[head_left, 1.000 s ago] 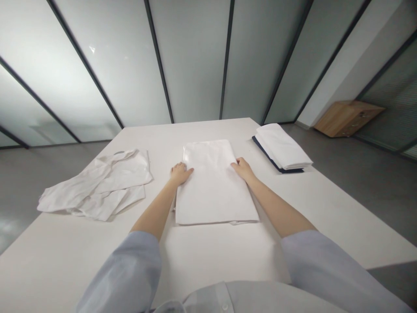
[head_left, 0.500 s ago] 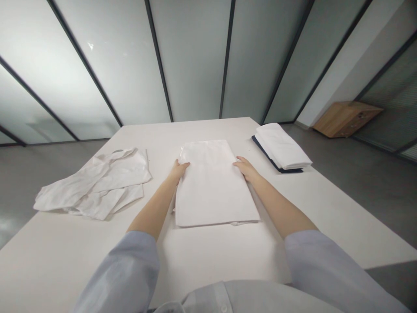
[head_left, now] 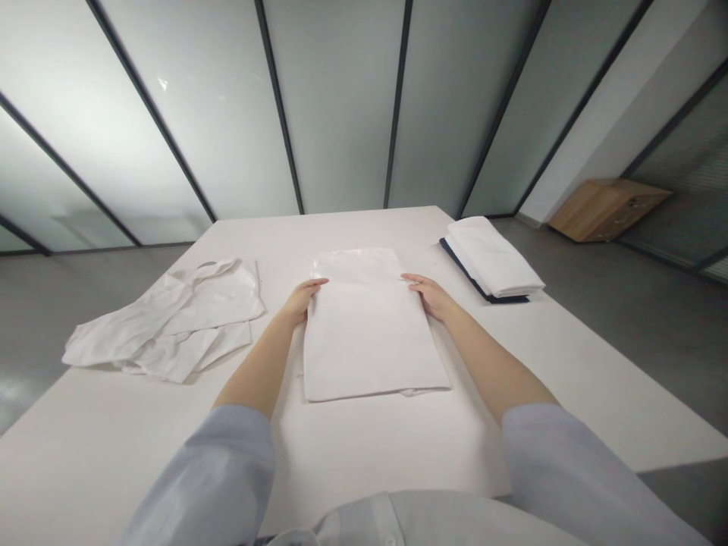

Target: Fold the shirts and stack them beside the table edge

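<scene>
A white cloth (head_left: 372, 334), folded into a neat rectangle, lies in the middle of the table in front of me. My left hand (head_left: 304, 297) grips its left side, thumb on top and the other fingers at or under the edge. On the opposite side my right hand (head_left: 429, 294) holds the right edge the same way, with the fingers partly hidden. The cloth's far end looks slightly raised and creased between the hands. Its near edge rests flat, with a small bit of a lower layer poking out at the right corner.
Left on the white table (head_left: 364, 440) lies a loosely spread, wrinkled white garment (head_left: 171, 318). A folded white stack (head_left: 492, 254) sits on a dark blue folded piece (head_left: 506, 299) at the right. Beyond stand frosted glass panels (head_left: 341, 106) and a wooden cabinet (head_left: 603, 208).
Both hands have closed further onto the cloth's sides, thumbs now pointing inward over it. The cloth has shifted very slightly left and nearer, and its far part has lifted and creased a little.
</scene>
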### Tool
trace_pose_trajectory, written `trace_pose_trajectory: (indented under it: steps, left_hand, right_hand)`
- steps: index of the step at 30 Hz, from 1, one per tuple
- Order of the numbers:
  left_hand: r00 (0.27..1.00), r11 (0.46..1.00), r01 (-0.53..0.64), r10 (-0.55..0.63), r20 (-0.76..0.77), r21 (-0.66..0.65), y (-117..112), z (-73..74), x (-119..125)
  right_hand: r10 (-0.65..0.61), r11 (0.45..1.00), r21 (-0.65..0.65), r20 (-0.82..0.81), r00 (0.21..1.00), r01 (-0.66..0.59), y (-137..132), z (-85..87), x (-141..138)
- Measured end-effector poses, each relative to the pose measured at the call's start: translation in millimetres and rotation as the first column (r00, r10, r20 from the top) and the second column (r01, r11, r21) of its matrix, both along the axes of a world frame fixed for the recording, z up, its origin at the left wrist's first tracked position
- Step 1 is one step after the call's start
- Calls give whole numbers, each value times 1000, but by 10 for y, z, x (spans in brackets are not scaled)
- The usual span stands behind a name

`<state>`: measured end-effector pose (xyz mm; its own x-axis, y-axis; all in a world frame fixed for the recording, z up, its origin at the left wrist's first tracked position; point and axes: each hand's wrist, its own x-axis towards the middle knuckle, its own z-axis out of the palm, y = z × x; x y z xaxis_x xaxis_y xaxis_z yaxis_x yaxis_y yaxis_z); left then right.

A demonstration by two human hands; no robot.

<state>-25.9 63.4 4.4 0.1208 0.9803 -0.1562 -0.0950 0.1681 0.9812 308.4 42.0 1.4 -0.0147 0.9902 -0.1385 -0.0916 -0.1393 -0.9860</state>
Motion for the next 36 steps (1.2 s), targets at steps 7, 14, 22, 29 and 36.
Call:
trace_pose_trajectory:
  steps: [7, 14, 22, 29, 36]
  left_hand:
    - [993, 993, 116, -117, -25, -28, -94, 92, -81]
    - [955, 968, 246, -251, -157, -51, -64, 82, -154]
    - [834, 925, 375, -306, -459, 64, -44, 242, -199]
    - [531, 779, 535, -10, -848, 326, 513, 887, -218]
    - [229, 624, 498, 575, -785, 602, 921, 1690, -89]
  right_hand:
    - [127, 990, -57, -29, 991, -128, -85, 92, 8]
    - [198, 978, -86, 104, 975, -190, -60, 99, 54]
    - [148, 984, 15, 494, 857, -179, 48, 249, 113]
    - [43, 961, 127, 809, 586, -245, 430, 810, 164]
    - [-555, 760, 617, 780, 290, -203, 914, 1521, 68]
